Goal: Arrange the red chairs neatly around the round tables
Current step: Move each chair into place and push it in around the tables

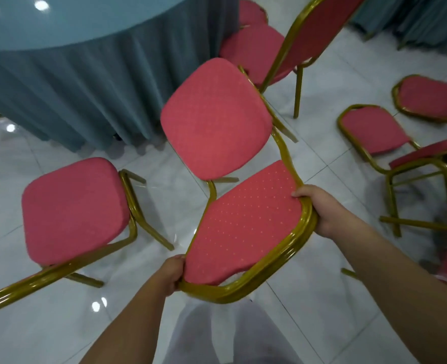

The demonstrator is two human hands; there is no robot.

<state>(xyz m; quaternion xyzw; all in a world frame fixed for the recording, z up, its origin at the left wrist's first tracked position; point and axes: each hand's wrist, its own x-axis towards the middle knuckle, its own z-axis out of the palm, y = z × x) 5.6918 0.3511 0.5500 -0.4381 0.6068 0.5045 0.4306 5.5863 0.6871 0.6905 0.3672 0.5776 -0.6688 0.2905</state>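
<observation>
– Red padding in a gold metal frame: which red chair [217,119] is the person holding?
– The middle one. Both hands are on its backrest [243,224], which lies nearest the camera. The seat [212,148] is beyond it and points toward the round table [59,27].
– How do the fingers sit?
– The left hand [171,271] grips the near left corner of the backrest frame, fingers curled round the bar. The right hand [319,208] grips the far right corner, its fingers [299,193] wrapped over the bar with the tips pressing the red fabric.
– Is the chair standing on the floor [322,166]?
– I cannot tell; its legs are mostly hidden under the seat. It sits at an angle to the table, and the seat's front edge is close to the blue tablecloth [99,88], which hangs in folds down to the white tiles.
– And the neighbours?
– A second chair [73,208] stands just to the left, its seat also toward the table. A third chair [254,48] is at the table on the other side, its tall back rising behind the held one, with another seat partly visible beyond it. Well apart on the right, more chairs [372,130] stand scattered, away from the table
</observation>
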